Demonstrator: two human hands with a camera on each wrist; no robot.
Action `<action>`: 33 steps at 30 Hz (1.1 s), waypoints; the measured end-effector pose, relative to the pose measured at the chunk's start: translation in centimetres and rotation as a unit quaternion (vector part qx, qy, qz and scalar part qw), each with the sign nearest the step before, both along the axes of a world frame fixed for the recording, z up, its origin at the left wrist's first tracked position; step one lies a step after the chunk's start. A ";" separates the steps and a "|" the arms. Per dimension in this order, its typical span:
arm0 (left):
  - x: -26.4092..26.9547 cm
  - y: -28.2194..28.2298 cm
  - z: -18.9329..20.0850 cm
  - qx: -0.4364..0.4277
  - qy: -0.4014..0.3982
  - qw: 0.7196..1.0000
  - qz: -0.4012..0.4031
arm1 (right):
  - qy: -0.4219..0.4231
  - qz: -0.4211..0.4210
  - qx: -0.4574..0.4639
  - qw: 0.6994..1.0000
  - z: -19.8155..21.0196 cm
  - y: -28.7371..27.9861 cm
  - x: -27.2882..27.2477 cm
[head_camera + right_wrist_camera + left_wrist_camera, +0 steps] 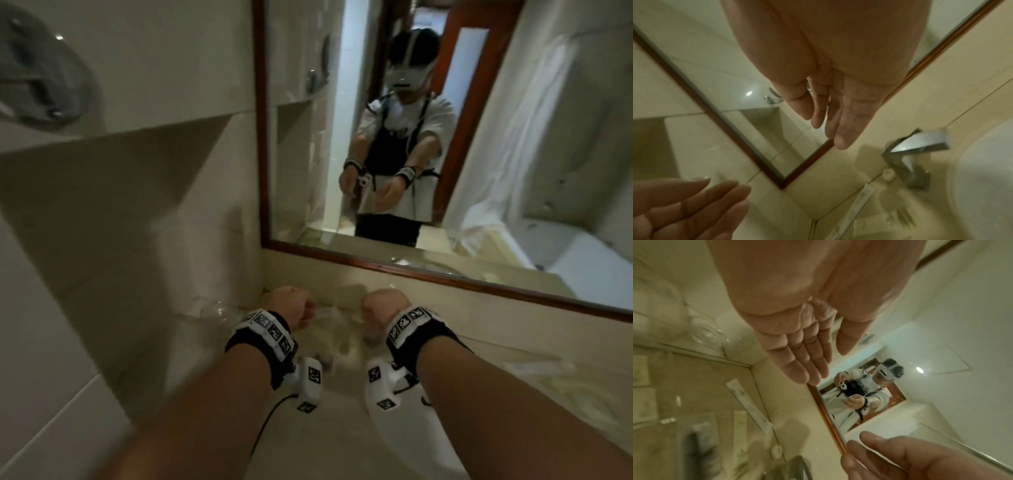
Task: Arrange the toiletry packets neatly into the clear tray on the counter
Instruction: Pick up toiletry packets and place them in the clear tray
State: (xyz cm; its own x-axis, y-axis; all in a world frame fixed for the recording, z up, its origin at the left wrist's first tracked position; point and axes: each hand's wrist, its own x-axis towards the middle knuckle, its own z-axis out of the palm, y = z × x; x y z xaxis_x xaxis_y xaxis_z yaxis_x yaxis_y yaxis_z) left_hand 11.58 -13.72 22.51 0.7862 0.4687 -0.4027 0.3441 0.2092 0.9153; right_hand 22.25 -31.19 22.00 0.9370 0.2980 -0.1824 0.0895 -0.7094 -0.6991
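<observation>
Both forearms fill the front, left hand (291, 306) and right hand (383, 308) hanging relaxed and empty, probably poised to reach. The packets (748, 405) lie loose below the left fingers (803, 360), inside the clear tray (729, 361), I think.

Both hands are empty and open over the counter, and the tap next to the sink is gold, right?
Not quite: the tap is silver metal, as the right wrist view shows. The rest holds: left hand and right hand are open and empty over the counter.

Glossy metal faucet (914, 155); polished wood-framed mirror (445, 275).
</observation>
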 end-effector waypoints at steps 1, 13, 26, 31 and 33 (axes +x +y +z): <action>1.0 -1.2 0.2 0.003 -0.005 1.000 -0.010 | -0.010 -0.016 -0.010 1.000 0.2 -1.5 0.5; 10.0 -19.5 -0.3 -0.007 0.017 0.976 -0.216 | 0.134 -0.283 0.244 0.918 0.9 -23.1 2.1; 15.3 -46.4 -4.8 -0.036 0.116 0.939 -0.321 | 0.155 -0.460 0.219 0.846 -5.8 -52.4 4.0; 17.1 -54.0 -8.0 -0.002 0.147 0.945 -0.293 | 0.202 -0.480 0.232 0.822 -10.0 -60.5 5.3; 17.4 -56.0 -9.4 0.004 0.170 0.941 -0.293 | 0.222 -0.469 0.222 0.825 -11.2 -62.2 5.4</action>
